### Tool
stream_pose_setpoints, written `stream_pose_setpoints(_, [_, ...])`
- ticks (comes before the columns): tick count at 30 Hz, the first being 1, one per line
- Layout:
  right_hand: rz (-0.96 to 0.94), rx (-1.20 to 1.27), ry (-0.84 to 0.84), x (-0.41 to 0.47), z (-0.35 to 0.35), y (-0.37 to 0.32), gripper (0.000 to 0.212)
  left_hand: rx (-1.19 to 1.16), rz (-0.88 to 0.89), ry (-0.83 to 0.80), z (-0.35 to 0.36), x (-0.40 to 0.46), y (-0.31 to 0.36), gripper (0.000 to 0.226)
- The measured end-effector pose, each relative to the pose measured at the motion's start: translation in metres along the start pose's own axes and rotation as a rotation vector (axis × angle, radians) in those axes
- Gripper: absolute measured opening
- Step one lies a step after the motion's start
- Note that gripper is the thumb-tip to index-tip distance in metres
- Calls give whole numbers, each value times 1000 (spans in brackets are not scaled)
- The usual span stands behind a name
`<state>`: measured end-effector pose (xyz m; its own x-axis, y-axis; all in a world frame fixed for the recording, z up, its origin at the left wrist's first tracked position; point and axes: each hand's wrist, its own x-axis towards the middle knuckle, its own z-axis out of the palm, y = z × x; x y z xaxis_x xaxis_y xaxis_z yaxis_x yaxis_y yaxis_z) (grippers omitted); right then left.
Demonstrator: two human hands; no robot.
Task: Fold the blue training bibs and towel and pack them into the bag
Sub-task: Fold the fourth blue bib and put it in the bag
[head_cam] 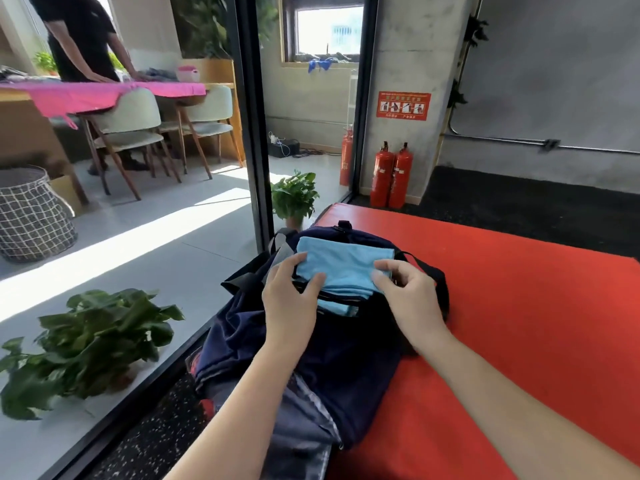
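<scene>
A dark navy bag [346,358] lies on the left edge of a red mat [519,306], its opening facing away from me. A folded light blue cloth [341,263] sits in the bag's opening, partly tucked under the rim. My left hand [289,299] holds the cloth's near left edge between thumb and fingers. My right hand [408,292] pinches the cloth's right edge. The bag's black strap [433,271] loops behind my right hand. Whatever else is inside the bag is hidden.
A glass wall with a black frame [252,133] runs along the mat's left side. Potted plants [90,344] stand on the floor beyond it. Two red fire extinguishers [391,174] stand by a pillar. A person stands at a pink-covered table [104,91] far left.
</scene>
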<state>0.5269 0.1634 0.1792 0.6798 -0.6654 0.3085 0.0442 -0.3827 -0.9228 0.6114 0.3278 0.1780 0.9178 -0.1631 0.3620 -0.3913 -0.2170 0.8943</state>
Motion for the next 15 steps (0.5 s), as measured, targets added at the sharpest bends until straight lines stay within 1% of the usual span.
stream_pose_setpoints(3, [21,-8,-59,17,16,4,24,60,3,-18,4,22,-11,40])
stream_pose_setpoints(5, [34,-35,-73,27,24,10,28,77,-13,-36,8,33,-20,43])
stream_pose_setpoints(9, [119,-152,-82,44,36,25,27,91,-30,-100,22,48,-33,47])
stream_pose_setpoints(12, [176,-141,-71,53,43,29,28,83,-24,-119,32,55,-36,46])
stream_pose_setpoints(15, [177,-155,-43,60,53,26,30,98,-21,-125,41,67,-36,46])
